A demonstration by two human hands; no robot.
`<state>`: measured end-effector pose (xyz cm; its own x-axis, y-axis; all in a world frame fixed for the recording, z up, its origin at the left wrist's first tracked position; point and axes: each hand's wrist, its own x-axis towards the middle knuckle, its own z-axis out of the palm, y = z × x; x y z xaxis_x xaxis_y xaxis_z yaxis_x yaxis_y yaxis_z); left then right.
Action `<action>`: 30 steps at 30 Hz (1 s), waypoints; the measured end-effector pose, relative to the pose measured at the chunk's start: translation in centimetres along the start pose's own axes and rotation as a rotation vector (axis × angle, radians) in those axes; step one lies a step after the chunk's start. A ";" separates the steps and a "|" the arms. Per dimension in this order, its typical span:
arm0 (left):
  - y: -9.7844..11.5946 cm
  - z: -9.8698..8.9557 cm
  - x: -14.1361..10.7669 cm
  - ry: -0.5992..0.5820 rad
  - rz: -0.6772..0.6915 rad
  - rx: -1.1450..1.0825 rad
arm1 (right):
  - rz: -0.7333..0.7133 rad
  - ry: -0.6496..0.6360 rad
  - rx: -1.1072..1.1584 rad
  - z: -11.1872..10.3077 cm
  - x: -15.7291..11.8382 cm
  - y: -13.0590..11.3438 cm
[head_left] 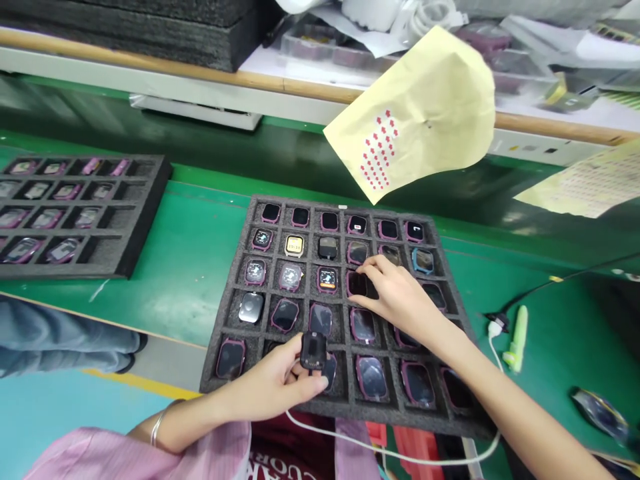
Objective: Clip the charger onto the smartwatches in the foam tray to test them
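Observation:
A dark foam tray (343, 403) with rows of square compartments lies before me, holding many smartwatch bodies without straps, most with purple frames. Between the fingers and thumb of my left hand (287, 380) is a small black charger (314, 350), with metal contacts on its face, held over the tray's front rows. My right hand (395, 290) reaches into the middle row, index finger and thumb at opposite edges of a smartwatch (357, 283) with a dark screen. That watch sits in its compartment. Several watches further left have lit screens, one of them yellow (295, 246).
A white cable (400, 459) loops below the tray towards a plug (495, 327) on the right, near a green pen-like tool (517, 339). Another foam tray (127, 233) with watch parts is at left. Yellow paper (420, 113) hangs from the shelf above. A person's legs (65, 337) show at left.

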<state>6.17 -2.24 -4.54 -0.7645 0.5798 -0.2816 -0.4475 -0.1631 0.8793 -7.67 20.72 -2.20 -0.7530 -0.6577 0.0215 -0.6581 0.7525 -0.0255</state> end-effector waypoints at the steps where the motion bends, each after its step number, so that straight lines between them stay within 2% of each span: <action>1: 0.1 -0.1 0.0 -0.004 -0.005 0.008 | 0.000 0.004 -0.012 0.1 0.0 0.0; 5: 0.0 0.0 0.2 0.035 0.004 -0.004 | -0.020 0.018 -0.012 0.1 0.1 0.8; 8: -0.1 0.1 0.5 0.076 -0.006 -0.093 | 0.001 0.122 0.154 -0.7 -0.3 0.5; 11: 0.0 0.2 0.6 0.102 -0.018 -0.116 | -0.024 0.222 0.461 -2.2 -1.4 -2.0; 14: 0.0 0.4 0.5 0.104 -0.006 -0.109 | -0.131 0.125 0.631 -3.0 -2.6 -5.6; 16: 0.0 0.4 0.4 0.102 0.006 -0.119 | -0.191 0.106 0.618 -2.8 -3.0 -7.5; 19: -0.2 0.5 0.4 0.113 0.028 -0.102 | -0.244 0.176 0.500 -1.7 -2.9 -8.8; 25: -0.7 0.9 0.7 0.263 0.037 -0.005 | -0.335 0.245 0.404 -0.2 -2.6 -8.4; 30: -0.8 0.8 0.4 0.186 0.007 -0.010 | -0.405 0.390 0.433 1.0 -3.0 -8.5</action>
<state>6.57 -1.20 -5.01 -0.8402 0.4208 -0.3422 -0.4453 -0.1751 0.8781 0.17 16.25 -3.05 -0.4480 -0.7622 0.4672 -0.8878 0.3175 -0.3333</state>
